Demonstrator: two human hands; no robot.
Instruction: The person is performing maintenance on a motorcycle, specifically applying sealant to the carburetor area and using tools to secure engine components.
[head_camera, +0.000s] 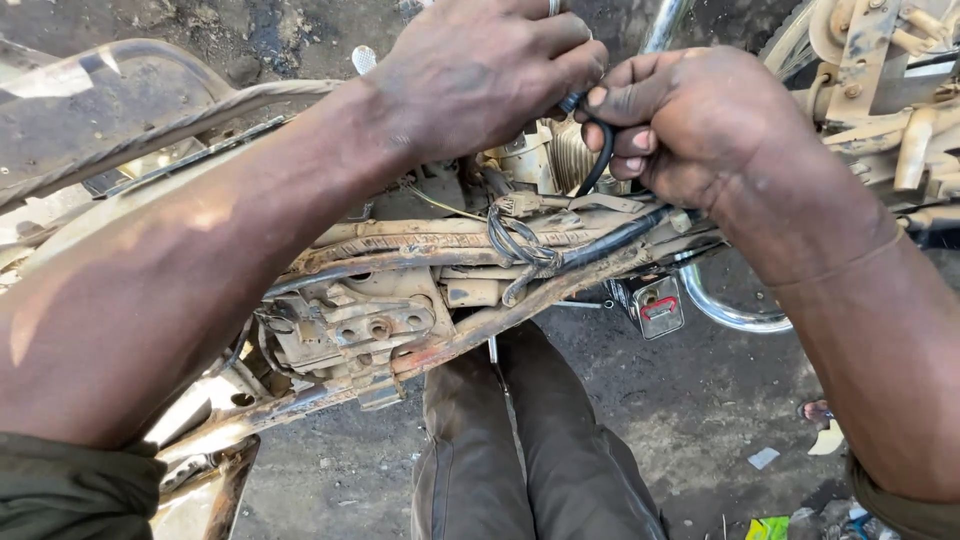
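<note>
Two forearms cross the foreground, one per side. Left hand (480, 75): one, fingers curled, grip clamped on one black cable (598, 150). Right hand (690, 120): one, fingertips pinched on the same cable just beside it. Cable loops above one rusted motorcycle frame (450, 290), near one wire bundle (520, 245).

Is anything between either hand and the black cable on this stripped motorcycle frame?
Nothing visible. Both hands already pinch the black cable: the left hand closes over its upper end, and the right hand holds it just below, above the frame rail.
</note>
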